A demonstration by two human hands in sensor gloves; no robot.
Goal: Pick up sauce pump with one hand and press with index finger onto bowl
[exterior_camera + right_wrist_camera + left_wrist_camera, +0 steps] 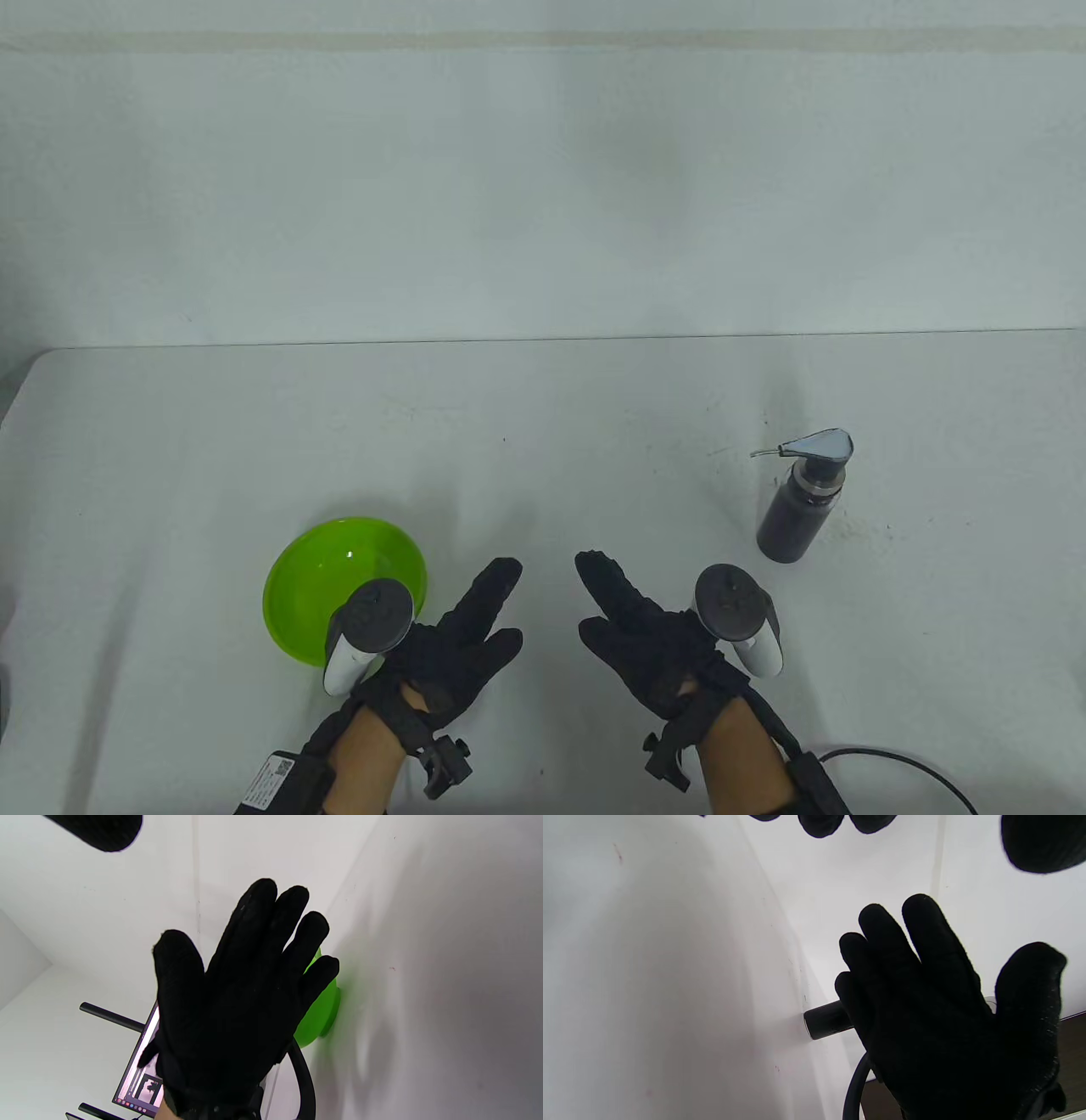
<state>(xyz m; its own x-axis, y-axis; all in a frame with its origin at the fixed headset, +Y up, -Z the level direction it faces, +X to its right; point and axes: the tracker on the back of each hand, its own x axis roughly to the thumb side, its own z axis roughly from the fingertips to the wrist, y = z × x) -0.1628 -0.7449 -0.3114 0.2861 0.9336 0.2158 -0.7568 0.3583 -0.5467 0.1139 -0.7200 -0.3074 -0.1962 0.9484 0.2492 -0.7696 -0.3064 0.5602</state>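
Note:
The sauce pump [800, 501], a dark bottle with a silver pump head, stands upright on the white table at the right. In the left wrist view only its base [826, 1021] shows, behind the other hand. The green bowl [335, 577] sits at the left, partly hidden by the left tracker; it also shows in the right wrist view [320, 1014]. My left hand [507, 604] and right hand [587, 594] hover side by side at the front middle, fingers spread, palms facing each other, both empty. The right hand is well short of the pump.
The table's far edge [543, 340] meets a white wall. A black cable [891, 758] runs off my right wrist at the front right. A monitor [140, 1077] shows beyond the table in the right wrist view.

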